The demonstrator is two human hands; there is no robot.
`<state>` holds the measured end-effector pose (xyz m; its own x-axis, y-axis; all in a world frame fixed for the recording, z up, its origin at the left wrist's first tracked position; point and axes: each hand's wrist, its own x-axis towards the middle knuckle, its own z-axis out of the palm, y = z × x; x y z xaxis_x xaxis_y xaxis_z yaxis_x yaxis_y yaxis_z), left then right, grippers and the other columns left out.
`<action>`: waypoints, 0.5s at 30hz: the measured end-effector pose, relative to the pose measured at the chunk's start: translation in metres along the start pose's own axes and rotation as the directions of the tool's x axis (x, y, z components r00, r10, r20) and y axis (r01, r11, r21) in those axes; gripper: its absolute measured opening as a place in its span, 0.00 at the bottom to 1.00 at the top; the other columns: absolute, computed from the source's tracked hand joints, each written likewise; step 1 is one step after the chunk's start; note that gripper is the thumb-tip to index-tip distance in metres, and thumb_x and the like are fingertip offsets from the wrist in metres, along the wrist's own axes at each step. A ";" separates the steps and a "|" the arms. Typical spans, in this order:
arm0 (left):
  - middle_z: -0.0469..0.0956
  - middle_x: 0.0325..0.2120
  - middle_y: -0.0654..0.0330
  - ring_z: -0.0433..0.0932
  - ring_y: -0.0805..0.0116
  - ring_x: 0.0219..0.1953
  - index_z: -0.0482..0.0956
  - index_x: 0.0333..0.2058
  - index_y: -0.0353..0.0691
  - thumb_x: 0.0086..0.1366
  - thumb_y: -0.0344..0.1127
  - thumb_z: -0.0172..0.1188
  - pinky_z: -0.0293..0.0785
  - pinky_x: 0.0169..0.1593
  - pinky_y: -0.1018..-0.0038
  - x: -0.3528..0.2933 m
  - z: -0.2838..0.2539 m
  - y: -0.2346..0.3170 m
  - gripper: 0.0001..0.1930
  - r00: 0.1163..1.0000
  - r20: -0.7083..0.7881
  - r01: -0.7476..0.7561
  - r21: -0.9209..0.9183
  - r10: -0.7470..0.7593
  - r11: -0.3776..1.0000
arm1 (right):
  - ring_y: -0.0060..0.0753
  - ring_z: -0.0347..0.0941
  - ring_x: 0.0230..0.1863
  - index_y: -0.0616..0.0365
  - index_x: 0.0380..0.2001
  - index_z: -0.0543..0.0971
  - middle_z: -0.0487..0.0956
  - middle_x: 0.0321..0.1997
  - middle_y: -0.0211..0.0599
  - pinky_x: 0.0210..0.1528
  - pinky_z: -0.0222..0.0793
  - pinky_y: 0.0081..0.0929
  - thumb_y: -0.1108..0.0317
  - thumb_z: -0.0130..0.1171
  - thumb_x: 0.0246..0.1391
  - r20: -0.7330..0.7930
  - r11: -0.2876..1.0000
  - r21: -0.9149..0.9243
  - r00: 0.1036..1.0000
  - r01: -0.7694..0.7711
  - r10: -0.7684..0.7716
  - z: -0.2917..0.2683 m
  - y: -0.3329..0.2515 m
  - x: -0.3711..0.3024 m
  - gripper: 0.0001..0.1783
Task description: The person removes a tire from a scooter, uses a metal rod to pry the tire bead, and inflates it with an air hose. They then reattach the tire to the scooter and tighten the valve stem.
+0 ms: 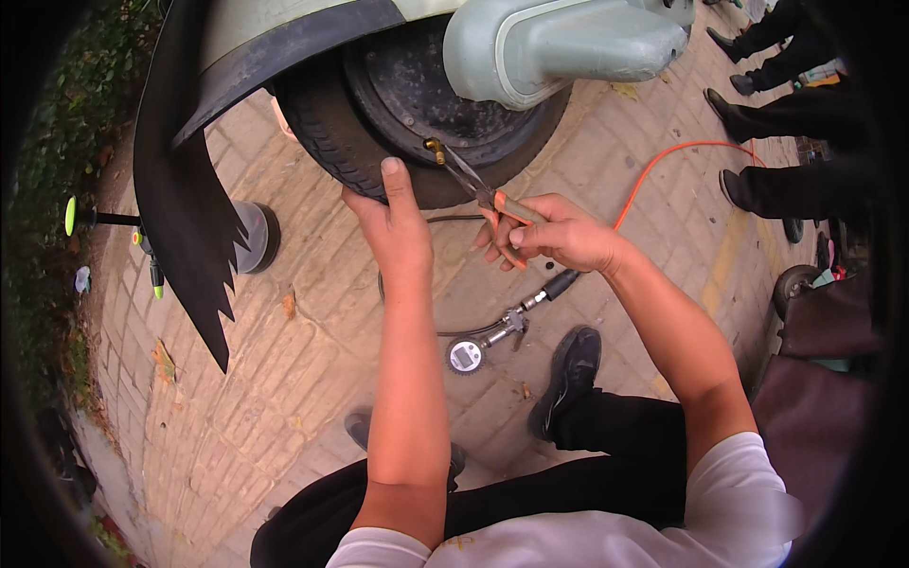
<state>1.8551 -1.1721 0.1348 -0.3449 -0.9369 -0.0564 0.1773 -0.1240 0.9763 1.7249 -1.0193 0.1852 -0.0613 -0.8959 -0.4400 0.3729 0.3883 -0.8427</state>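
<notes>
A scooter's black tire (331, 147) surrounds a dark, scuffed wheel hub (398, 71). My left hand (393, 222) is closed around the tire's near edge; its thumb points up along the sidewall and most of its fingers are hidden. In my right hand (559, 232) is a pair of pliers (504, 208) with orange and grey handles. Their metal jaws reach up to a small brass valve fitting (435, 149) at the wheel rim and appear to touch it. On the paving below lies a digital tire pressure gauge (465, 355) with a round face, metal fittings and a hose.
A grey-green scooter cover (559, 47) overhangs the wheel. A black mudflap (180, 199) with a jagged end hangs at left, in front of a pump sprayer (258, 237). An orange hose (653, 166) runs right, toward several standing people's legs (795, 109).
</notes>
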 end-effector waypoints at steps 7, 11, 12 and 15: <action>0.55 0.66 0.53 0.60 0.55 0.65 0.46 0.68 0.44 0.69 0.61 0.50 0.59 0.64 0.52 -0.004 -0.004 0.001 0.40 0.993 0.058 0.106 -0.039 -0.104 0.994 | 0.35 0.75 0.41 0.63 0.50 0.72 0.76 0.45 0.39 0.44 0.74 0.36 0.65 0.55 0.59 0.024 0.967 0.254 0.999 0.028 -0.036 0.005 0.000 0.010 0.19; 0.54 0.66 0.53 0.60 0.54 0.65 0.45 0.68 0.43 0.68 0.63 0.49 0.57 0.65 0.51 -0.004 -0.004 0.004 0.42 0.988 0.040 0.147 0.000 -0.147 0.989 | 0.34 0.72 0.37 0.60 0.51 0.71 0.75 0.44 0.41 0.39 0.70 0.34 0.63 0.54 0.60 0.119 0.913 0.408 0.992 -0.010 -0.043 0.011 0.015 0.009 0.18; 0.54 0.66 0.53 0.59 0.54 0.65 0.45 0.68 0.43 0.68 0.63 0.49 0.57 0.65 0.51 -0.004 -0.004 0.004 0.42 0.990 0.046 0.135 -0.001 -0.134 0.991 | 0.33 0.71 0.37 0.60 0.52 0.71 0.74 0.44 0.42 0.37 0.69 0.34 0.63 0.54 0.60 0.083 0.902 0.431 0.995 0.007 -0.048 0.014 0.017 0.010 0.19; 0.56 0.64 0.50 0.60 0.56 0.64 0.47 0.66 0.38 0.68 0.63 0.48 0.56 0.65 0.57 -0.005 -0.003 0.006 0.42 0.992 0.048 0.116 -0.004 -0.116 0.993 | 0.29 0.68 0.35 0.60 0.49 0.71 0.72 0.40 0.38 0.34 0.64 0.30 0.61 0.54 0.61 -0.035 0.981 0.142 0.992 0.129 -0.125 0.034 0.027 0.014 0.17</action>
<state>1.8607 -1.1694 0.1399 -0.4072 -0.8994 -0.1589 0.1401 -0.2334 0.9622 1.7654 -1.0289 0.1666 -0.1395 -0.9295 -0.3414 0.4893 0.2351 -0.8398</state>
